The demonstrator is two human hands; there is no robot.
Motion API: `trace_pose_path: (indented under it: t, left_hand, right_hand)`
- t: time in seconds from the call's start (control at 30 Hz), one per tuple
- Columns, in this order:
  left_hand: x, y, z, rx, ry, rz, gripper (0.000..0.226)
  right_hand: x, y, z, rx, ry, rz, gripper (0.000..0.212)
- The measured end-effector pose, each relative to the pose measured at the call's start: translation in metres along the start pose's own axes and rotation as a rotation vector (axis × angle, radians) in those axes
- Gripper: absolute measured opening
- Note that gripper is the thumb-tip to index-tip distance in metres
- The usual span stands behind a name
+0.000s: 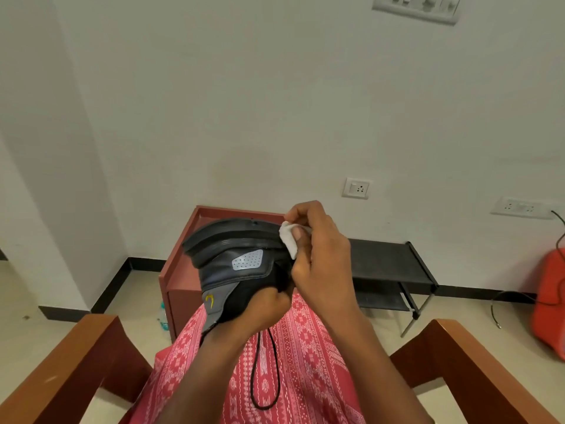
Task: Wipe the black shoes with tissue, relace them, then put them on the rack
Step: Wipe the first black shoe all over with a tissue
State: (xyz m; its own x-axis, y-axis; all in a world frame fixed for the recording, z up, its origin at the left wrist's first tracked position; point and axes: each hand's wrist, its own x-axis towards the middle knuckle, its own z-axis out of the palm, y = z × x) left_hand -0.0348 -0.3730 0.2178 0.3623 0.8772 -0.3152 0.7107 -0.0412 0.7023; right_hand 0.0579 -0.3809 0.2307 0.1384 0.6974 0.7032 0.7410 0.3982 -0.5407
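Note:
A black and grey shoe (235, 264) is held tilted above my lap, its sole turned up and away from me. My left hand (263, 307) grips it from below at the opening. A black lace (265, 374) hangs from it in a loop over my lap. My right hand (318, 255) pinches a folded white tissue (289, 240) and presses it against the sole's right edge. A black two-tier rack (394, 264) stands by the wall on the right, its shelves bare where visible.
A reddish-brown wooden table (177, 270) stands right behind the shoe. A plastic bottle (163, 316) sits on the floor beside it. Wooden chair arms (73, 359) flank my lap on both sides. An orange bag (550, 301) with a cable lies far right.

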Motion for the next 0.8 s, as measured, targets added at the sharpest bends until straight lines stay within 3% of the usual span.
trace_pose_path:
  t: [0.17, 0.3, 0.43, 0.57, 0.63, 0.73, 0.8]
  left_hand:
    - [0.003, -0.004, -0.001, -0.076, 0.021, 0.006, 0.074]
    - [0.008, -0.008, 0.001, -0.132, 0.058, -0.016, 0.068]
    - [0.002, -0.005, -0.002, -0.075, 0.034, 0.011, 0.066]
    - [-0.002, -0.001, -0.003, 0.020, 0.011, 0.020, 0.040]
    - [-0.001, -0.002, -0.003, 0.036, 0.014, 0.038, 0.042]
    - [0.001, -0.003, -0.002, -0.011, 0.026, 0.035, 0.067]
    - [0.003, -0.003, -0.001, -0.055, 0.037, 0.032, 0.069]
  right_hand:
    - [0.002, 0.030, -0.014, -0.241, 0.015, 0.018, 0.033]
    - [-0.003, 0.039, -0.015, -0.308, 0.072, 0.055, 0.043]
    - [-0.006, 0.027, -0.003, -0.126, 0.090, 0.086, 0.032]
    - [-0.007, 0.002, 0.009, 0.021, 0.111, 0.005, 0.028]
    - [-0.008, 0.003, 0.007, 0.019, 0.099, -0.029, 0.029]
    - [-0.008, 0.022, -0.001, -0.104, 0.084, -0.063, 0.031]
    - [-0.008, 0.038, -0.007, -0.205, 0.097, -0.041, 0.034]
